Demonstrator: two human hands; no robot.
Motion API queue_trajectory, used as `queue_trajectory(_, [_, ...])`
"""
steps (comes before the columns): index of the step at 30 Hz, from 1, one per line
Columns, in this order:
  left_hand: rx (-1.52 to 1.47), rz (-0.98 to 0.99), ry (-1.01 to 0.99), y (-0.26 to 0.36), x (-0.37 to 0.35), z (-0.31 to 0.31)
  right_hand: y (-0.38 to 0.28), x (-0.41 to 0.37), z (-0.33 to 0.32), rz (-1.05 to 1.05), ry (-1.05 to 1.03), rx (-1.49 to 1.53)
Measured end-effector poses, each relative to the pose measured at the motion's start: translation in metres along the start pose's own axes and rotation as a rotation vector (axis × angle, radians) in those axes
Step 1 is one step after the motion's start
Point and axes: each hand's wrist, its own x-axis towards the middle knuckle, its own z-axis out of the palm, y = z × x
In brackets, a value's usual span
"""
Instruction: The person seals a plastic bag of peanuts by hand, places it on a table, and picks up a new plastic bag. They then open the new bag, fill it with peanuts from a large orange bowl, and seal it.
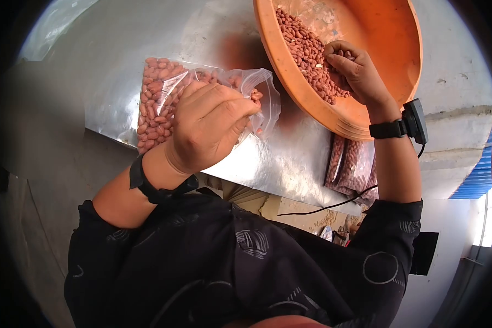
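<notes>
A clear zip-lock bag (159, 90) of red-skinned peanuts lies on the metal table, its mouth (267, 87) gaping to the right. My left hand (210, 126) is closed over the bag near that mouth, with a few peanuts (256, 96) showing at its fingertips; its palm side is hidden. An orange plastic basin (385, 60) at the upper right holds a heap of loose peanuts (303, 49). Inside the basin, my right hand (358, 74) is curled around some peanuts, visible between its fingers and thumb.
Filled bags of peanuts (352, 167) lie beside the basin at the table's near edge. A black cable (325, 209) hangs from the device on my right wrist (414, 121). The shiny metal table (246, 172) ends in front of my body.
</notes>
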Motion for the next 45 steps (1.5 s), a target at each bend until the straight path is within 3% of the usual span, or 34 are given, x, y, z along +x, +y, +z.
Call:
queue_trajectory(2, [0.005,0.001,0.005,0.000,0.000,0.001,-0.013,-0.014,0.018,-0.057,-0.258,0.046])
queue_trajectory(3, [0.009,0.005,0.006,0.000,0.000,0.001,-0.024,-0.025,0.036,0.015,-0.250,0.038])
queue_trajectory(6, [0.025,0.029,0.019,0.001,0.001,0.002,-0.021,-0.031,0.071,-0.028,-0.458,0.006])
queue_trajectory(9, [0.049,0.062,0.056,0.004,0.003,0.005,-0.023,-0.031,0.098,0.054,-0.460,0.071])
queue_trajectory(12, [0.060,0.076,0.075,0.008,0.002,0.005,-0.038,-0.028,0.117,0.167,-0.316,0.078])
queue_trajectory(13, [0.050,0.073,0.060,0.010,0.002,0.004,-0.030,-0.024,0.128,0.132,-0.211,0.162])
queue_trajectory(19, [0.038,0.049,0.070,0.012,0.002,0.003,-0.016,-0.014,0.147,0.023,-0.039,0.285])
queue_trajectory(28, [0.079,0.055,0.139,0.006,0.001,0.007,-0.039,-0.030,0.124,0.122,-0.228,0.358])
queue_trajectory(31, [0.063,0.032,0.130,0.005,0.001,0.007,-0.051,-0.038,0.117,0.179,-0.064,0.467])
queue_trajectory(35, [0.027,0.015,0.098,0.004,0.002,0.005,-0.049,-0.040,0.095,0.160,-0.117,0.309])
queue_trajectory(38, [0.030,0.007,0.080,0.005,0.003,0.003,-0.026,-0.042,0.091,0.011,-0.001,0.189])
queue_trajectory(41, [0.035,0.005,0.073,0.006,0.004,0.002,-0.016,-0.051,0.089,0.068,0.017,-0.098])
queue_trajectory(44, [0.032,0.003,0.055,0.008,0.004,-0.002,0.001,-0.063,0.096,0.149,-0.027,-0.110])
queue_trajectory(45, [0.030,0.001,0.046,0.008,0.004,-0.005,0.011,-0.066,0.104,0.008,0.023,-0.117])
